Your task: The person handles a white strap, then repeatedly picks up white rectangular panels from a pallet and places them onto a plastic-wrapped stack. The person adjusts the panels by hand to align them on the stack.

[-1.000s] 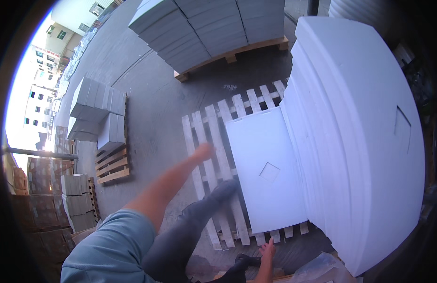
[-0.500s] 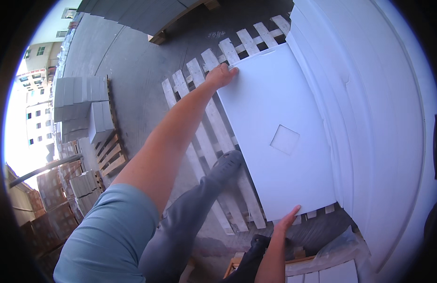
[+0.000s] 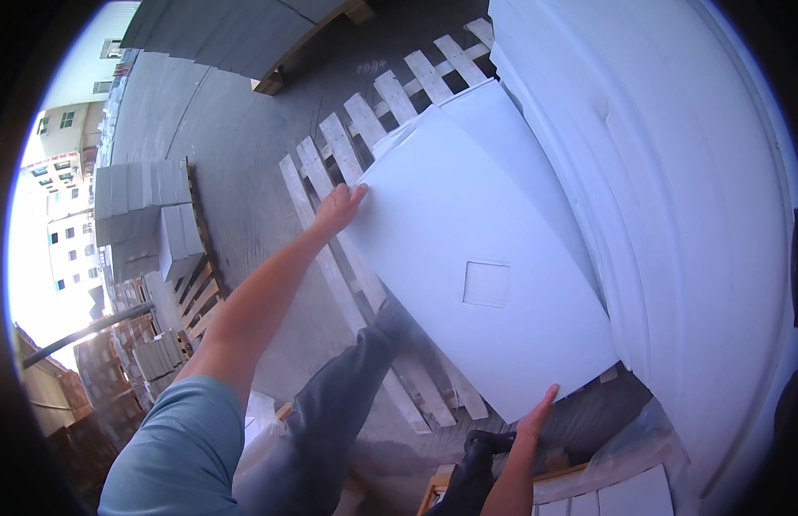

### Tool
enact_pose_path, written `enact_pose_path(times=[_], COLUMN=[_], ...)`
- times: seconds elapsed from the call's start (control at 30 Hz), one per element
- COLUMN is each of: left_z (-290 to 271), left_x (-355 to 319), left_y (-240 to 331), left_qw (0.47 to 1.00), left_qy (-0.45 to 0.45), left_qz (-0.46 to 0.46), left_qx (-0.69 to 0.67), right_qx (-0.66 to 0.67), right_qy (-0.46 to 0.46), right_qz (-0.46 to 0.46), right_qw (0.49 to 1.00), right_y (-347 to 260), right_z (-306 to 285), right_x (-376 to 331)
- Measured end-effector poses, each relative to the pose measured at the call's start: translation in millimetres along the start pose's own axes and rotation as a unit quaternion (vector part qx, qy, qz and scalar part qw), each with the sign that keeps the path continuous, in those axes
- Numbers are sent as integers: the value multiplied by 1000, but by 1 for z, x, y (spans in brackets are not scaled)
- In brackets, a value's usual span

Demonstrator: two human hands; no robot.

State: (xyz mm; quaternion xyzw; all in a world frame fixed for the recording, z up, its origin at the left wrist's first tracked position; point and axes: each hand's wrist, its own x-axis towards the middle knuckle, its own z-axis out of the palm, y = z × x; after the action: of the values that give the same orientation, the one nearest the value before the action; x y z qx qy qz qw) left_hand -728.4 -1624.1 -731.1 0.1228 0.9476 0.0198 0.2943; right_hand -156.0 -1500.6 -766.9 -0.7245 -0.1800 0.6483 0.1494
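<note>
Left hand: the left hand (image 3: 338, 206) grips the far left edge of the white slab (image 3: 476, 258), fingers wrapped over the rim, arm stretched out.
Right hand: the right hand (image 3: 536, 419) holds the near bottom edge of the same slab, fingers up against it; the thumb side is hidden, so the grasp is probably a pinch.
Slab: a large flat white panel with a square recess, tilted, lifted off the white pallet (image 3: 330, 172), beside the tall stack of white slabs (image 3: 674, 172) on the right.
Change: half a second ago the panel lay flatter and lower against the stack; now it fills more of the view and its far edge sits higher, so it is being raised and carried by both hands.
Around: grey block stacks (image 3: 149, 215) on pallets at left, dark paved ground (image 3: 218, 120) between.
</note>
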Motion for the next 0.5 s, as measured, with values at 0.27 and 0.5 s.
enact_pose_path(times=[0.27, 0.5], left_z=[-2, 4], left_x=[8, 8], left_y=[-18, -23], left_qw=[956, 974], left_qy=[-217, -148], left_qz=[9, -21], left_qx=[-198, -173], right_qx=[17, -20], right_qy=[-31, 8], right_qz=[-10, 12], right_qw=[999, 1000], right_y=[10, -7], right_z=[-26, -13], right_x=[15, 6])
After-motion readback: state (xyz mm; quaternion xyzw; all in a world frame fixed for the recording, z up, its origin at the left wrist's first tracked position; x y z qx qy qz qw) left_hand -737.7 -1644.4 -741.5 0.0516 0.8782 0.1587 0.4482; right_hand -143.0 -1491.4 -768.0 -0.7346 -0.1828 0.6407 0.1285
